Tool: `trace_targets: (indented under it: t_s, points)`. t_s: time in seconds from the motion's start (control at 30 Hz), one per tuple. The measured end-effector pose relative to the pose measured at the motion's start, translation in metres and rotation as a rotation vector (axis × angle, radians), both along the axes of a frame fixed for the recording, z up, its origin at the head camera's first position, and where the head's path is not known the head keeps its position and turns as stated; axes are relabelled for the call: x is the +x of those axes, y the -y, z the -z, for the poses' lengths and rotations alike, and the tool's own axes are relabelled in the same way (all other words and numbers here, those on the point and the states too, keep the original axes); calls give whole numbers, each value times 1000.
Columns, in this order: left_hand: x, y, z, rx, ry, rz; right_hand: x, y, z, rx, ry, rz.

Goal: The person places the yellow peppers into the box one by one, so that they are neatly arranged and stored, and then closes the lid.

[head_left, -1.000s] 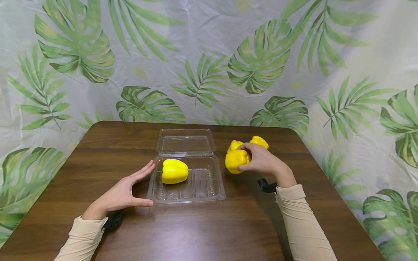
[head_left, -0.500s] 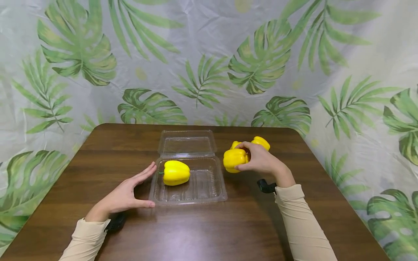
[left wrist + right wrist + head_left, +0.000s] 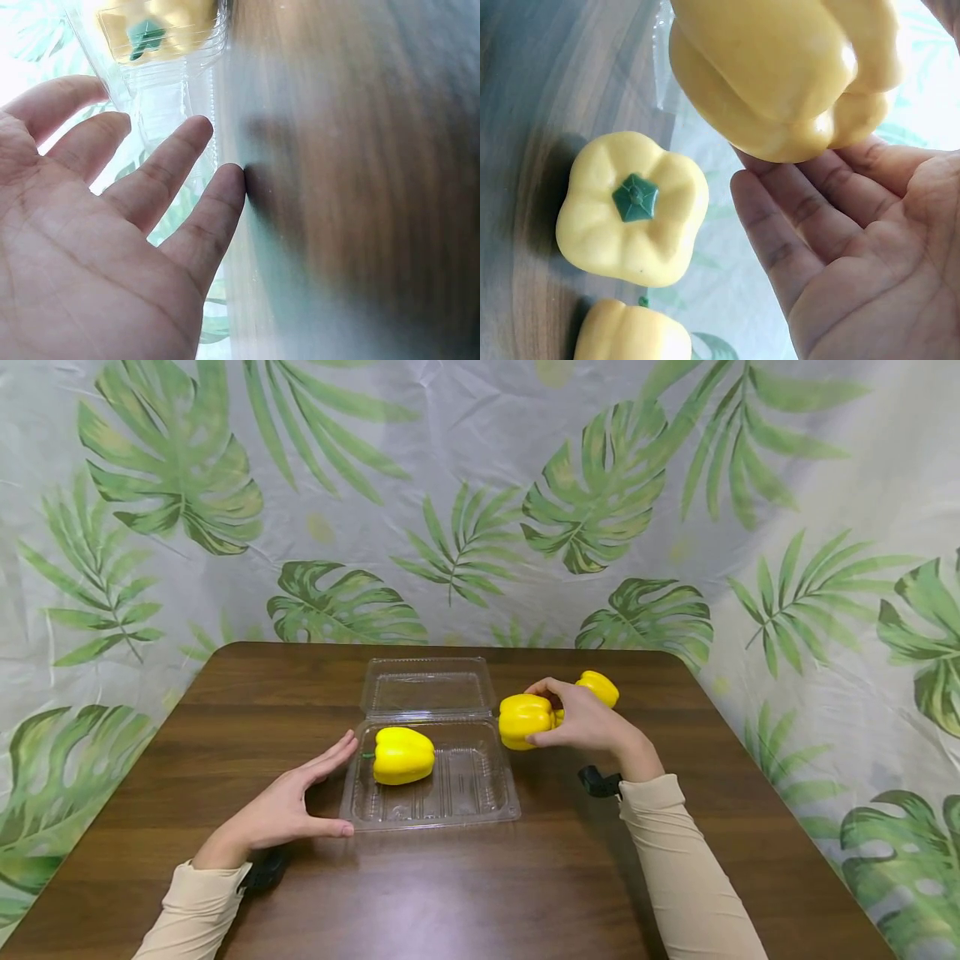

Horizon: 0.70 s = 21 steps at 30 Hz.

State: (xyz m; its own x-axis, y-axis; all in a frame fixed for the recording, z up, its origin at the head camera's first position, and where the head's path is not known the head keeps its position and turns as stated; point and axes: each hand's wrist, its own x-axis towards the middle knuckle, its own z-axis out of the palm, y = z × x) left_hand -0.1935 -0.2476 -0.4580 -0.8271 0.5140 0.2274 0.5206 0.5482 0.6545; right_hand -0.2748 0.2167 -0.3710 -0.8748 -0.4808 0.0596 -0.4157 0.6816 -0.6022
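My right hand (image 3: 585, 718) grips a yellow bell pepper (image 3: 523, 722) between thumb and fingers, just right of the clear plastic clamshell container (image 3: 468, 785). In the right wrist view the held bell pepper (image 3: 780, 75) is raised off the table. Inside the container's left half another yellow bell pepper (image 3: 403, 756) lies on its side, its green stem pointing left. My left hand (image 3: 277, 806) is spread with straight fingers, fingertips and thumb right at the container's left rim. The left wrist view shows its palm (image 3: 90, 247) with nothing in it.
Under the right hand stands a yellow bell pepper (image 3: 634, 247), stem towards the camera, mostly hidden in the head view. Beyond it lies one more yellow bell pepper (image 3: 600, 687). The container's lid (image 3: 427, 689) is folded back on the brown wooden table (image 3: 450, 893). A leaf-patterned curtain (image 3: 480, 502) hangs behind.
My right hand has carried the gripped bell pepper left, away from the others and closer to the container's right edge. The left hand has stayed at the container's left side.
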Motion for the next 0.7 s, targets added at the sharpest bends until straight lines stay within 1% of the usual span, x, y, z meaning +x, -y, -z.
trace_targets:
  t_s: [0.17,0.43,0.7]
  points:
    - [1,0,-2,-4,-5,0,-1,2,-1,-19,8,-4]
    - [0,1,-1,-23,-7,-3,-4,5,-1,-28,-21,-17]
    - [0,1,-1,-18,-5,0,-7,11,-1,-66,-4,-36]
